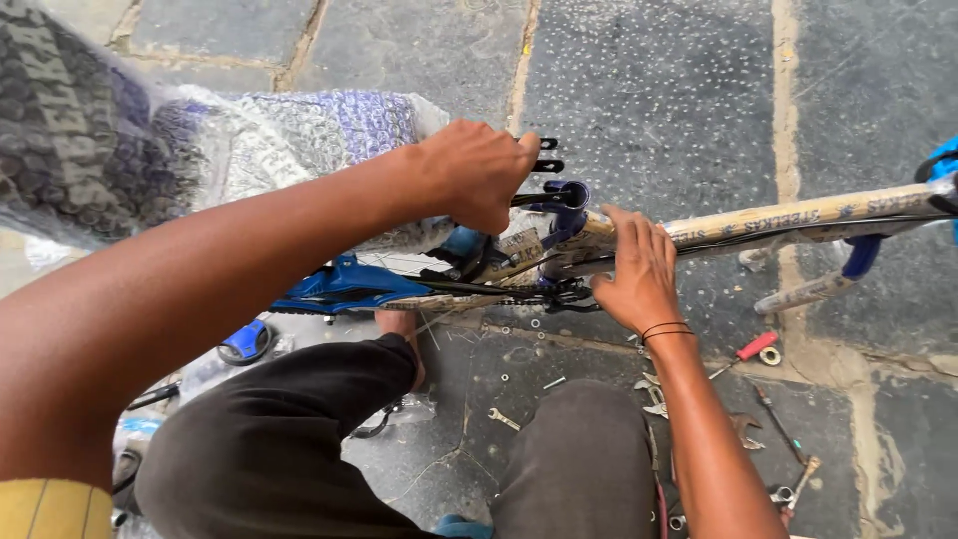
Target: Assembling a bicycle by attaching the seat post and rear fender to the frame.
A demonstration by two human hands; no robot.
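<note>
1. Around the blue bicycle frame wrapped in printed paper [758, 222], small tools lie on the grey stone floor [649, 90]: a silver spanner [504, 419] below it, a red-handled screwdriver [746, 351] lower right, and loose nuts and washers between.
2. A bubble-wrapped wheel [230, 150] bulks at the frame's left end, partly hiding it behind the arm.
3. The frame's tubes are round and slim; the paper is creased, the floor pitted.
4. The left hand [477, 172] is closed around a black tool handle [539, 198] at the frame's blue clamp [571, 200].
5. The right hand [634, 271], fingers loosely spread, presses flat on the tube just right of that clamp.
</note>
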